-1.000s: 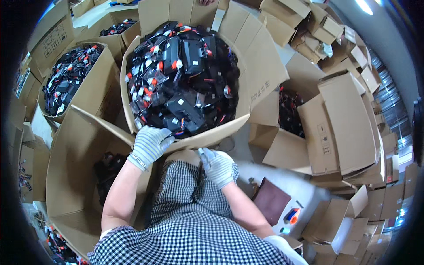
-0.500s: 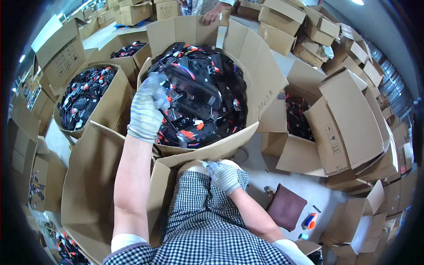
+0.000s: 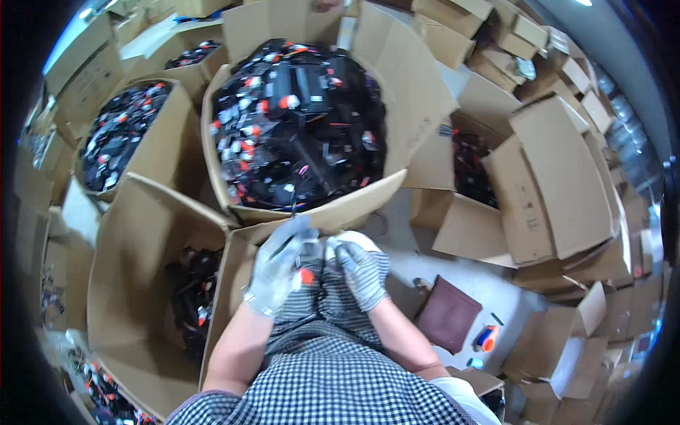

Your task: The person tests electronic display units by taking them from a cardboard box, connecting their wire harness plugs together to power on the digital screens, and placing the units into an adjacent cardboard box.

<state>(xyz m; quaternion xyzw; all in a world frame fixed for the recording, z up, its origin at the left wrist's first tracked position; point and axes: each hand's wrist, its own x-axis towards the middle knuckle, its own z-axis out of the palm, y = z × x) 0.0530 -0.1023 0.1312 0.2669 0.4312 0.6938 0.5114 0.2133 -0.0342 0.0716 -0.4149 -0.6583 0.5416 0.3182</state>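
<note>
Both my hands wear pale striped work gloves and are close together over my lap. My left hand (image 3: 275, 263) is closed on a wire harness (image 3: 306, 275) with an orange and white connector; a dark cable trails up from it towards the large carton. My right hand (image 3: 360, 275) is pinched beside it, around something small and pale that I cannot make out. In front of me the large open carton (image 3: 397, 185) is heaped with black parts (image 3: 301, 127) carrying orange, red and white connectors. Motion blur smears the fingertips and the harness.
At left stands an open carton (image 3: 117, 283) with some black parts (image 3: 195, 297) inside. More filled cartons (image 3: 173, 134) are behind it. To the right are a carton with raised flaps (image 3: 559, 191), a maroon stool seat (image 3: 450, 314) and an orange tape roll (image 3: 487, 338).
My left hand has come back from the large carton's heap to my lap, bringing a harness beside my right hand. The view has tipped down, showing parts in the left carton.
</note>
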